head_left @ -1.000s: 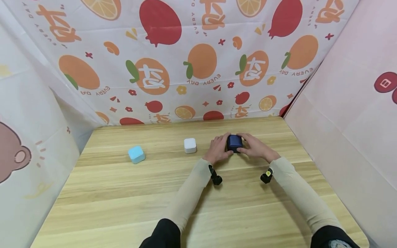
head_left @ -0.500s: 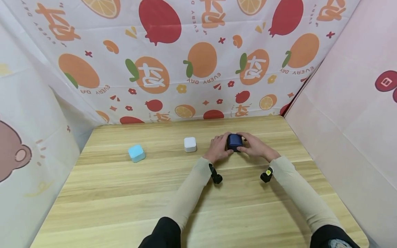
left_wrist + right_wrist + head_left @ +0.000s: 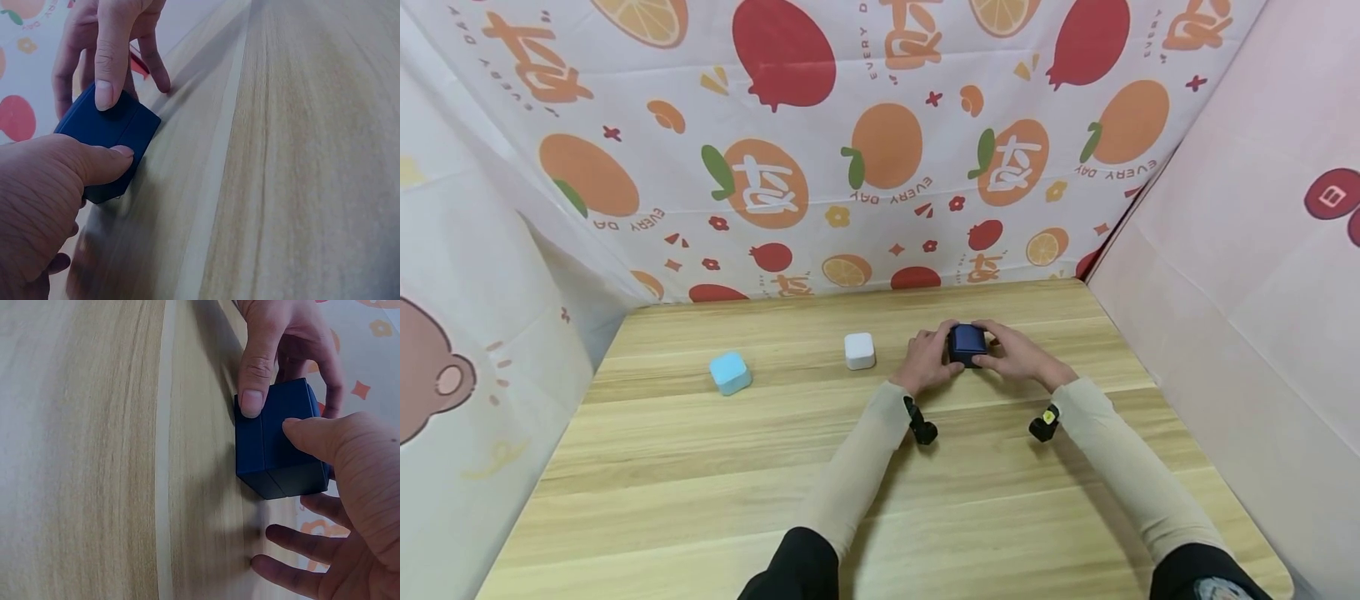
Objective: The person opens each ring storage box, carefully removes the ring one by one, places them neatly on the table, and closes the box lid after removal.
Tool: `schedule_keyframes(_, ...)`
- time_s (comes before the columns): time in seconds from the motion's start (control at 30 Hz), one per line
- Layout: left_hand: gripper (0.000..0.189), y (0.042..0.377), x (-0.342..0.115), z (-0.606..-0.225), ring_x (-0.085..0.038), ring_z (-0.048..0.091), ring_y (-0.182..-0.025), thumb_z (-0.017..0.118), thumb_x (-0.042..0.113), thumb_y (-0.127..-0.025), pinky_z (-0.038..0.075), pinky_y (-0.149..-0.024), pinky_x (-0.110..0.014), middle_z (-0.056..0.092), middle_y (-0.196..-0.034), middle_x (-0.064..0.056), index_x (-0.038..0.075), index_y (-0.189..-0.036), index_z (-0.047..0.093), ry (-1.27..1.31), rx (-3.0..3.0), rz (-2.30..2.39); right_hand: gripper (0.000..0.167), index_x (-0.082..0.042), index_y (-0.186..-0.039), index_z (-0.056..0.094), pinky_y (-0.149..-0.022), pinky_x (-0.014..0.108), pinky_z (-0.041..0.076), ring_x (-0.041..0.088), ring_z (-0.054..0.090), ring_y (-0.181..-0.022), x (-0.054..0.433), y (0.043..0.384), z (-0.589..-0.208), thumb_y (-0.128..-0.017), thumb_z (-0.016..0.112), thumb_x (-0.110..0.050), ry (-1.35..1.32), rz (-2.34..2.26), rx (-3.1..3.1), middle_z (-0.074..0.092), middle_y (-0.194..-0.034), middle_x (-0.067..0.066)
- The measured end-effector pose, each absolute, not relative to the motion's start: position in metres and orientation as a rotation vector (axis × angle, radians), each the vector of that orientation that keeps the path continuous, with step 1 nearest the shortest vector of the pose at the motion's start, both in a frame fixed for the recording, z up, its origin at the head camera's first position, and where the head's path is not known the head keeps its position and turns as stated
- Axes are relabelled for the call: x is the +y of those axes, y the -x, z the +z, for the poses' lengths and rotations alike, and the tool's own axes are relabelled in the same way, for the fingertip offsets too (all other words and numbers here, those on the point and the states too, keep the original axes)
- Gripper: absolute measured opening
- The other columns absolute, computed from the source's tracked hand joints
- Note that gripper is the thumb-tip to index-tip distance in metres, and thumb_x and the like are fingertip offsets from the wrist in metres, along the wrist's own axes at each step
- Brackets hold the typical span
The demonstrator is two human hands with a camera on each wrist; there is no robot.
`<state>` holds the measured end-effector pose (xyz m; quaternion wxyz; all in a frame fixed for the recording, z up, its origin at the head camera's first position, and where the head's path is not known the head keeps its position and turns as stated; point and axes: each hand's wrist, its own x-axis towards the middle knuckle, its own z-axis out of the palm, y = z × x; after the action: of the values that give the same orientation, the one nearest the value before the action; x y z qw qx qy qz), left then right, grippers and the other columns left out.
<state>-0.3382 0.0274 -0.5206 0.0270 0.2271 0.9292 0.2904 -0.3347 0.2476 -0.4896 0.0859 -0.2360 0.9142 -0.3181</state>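
Note:
Both hands hold a small dark blue box (image 3: 967, 340), which looks like a ring box, near the back right of the table. Its lid is down, and a thin seam runs round it in the right wrist view. My left hand (image 3: 927, 358) grips it from the left, the thumb pressing its front close to the table, below the seam. From the right, my right hand (image 3: 1018, 356) has its thumb on the front above the seam, with fingers behind. In the right wrist view, some fingers (image 3: 294, 575) of the right hand are spread apart from the box (image 3: 284, 440).
A white rounded cube (image 3: 860, 352) sits left of the hands on the wooden table (image 3: 700, 483). Farther left lies a light blue rounded cube (image 3: 730, 372). A fruit-print cloth (image 3: 820, 183) hangs along the back edge, and pale cloths stand at both sides.

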Motion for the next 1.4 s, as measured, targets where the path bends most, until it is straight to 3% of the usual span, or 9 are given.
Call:
schedule_keyframes(0.63, 0.08, 0.3372, 0.0293, -0.5215, -0.035, 0.042, -0.142, 0.077, 0.026, -0.091, 0.028, -0.121, -0.052, 0.056, -0.149, -0.015, 0.026, -0.155, 0.03, -0.612, 2.793, 1.05, 0.066, -0.007, -0.154, 0.036, -0.104, 0.052, 0.05, 0.036, 0.06, -0.125, 0.2473, 0.3337, -0.4886, -0.1, 0.065, -0.03, 0.686, -0.932, 2.727, 0.052, -0.149, 0.023)
schedule_keyframes(1.07, 0.078, 0.3354, 0.0299, -0.5161, -0.035, 0.04, -0.143, 0.076, 0.027, -0.092, 0.026, -0.118, -0.052, 0.056, -0.149, -0.015, 0.026, -0.154, 0.028, -0.607, 2.76, 1.067, 0.065, -0.01, -0.155, 0.035, -0.103, 0.051, 0.052, 0.039, 0.062, -0.125, 0.2497, 0.3335, -0.4894, -0.101, 0.064, -0.032, 0.651, -0.934, 2.704, 0.05, -0.149, 0.023)
schedule_keyframes(1.4, 0.077, 0.3386, 0.031, -0.5199, -0.032, 0.042, -0.134, 0.077, 0.028, -0.091, 0.03, -0.112, -0.049, 0.061, -0.143, -0.016, 0.028, -0.152, 0.029, -0.58, 2.775, 1.054, 0.063, -0.011, -0.156, 0.034, -0.104, 0.051, 0.051, 0.038, 0.061, -0.127, 0.2504, 0.3342, -0.4922, -0.103, 0.06, -0.032, 0.667, -0.922, 2.695, 0.05, -0.151, 0.023)
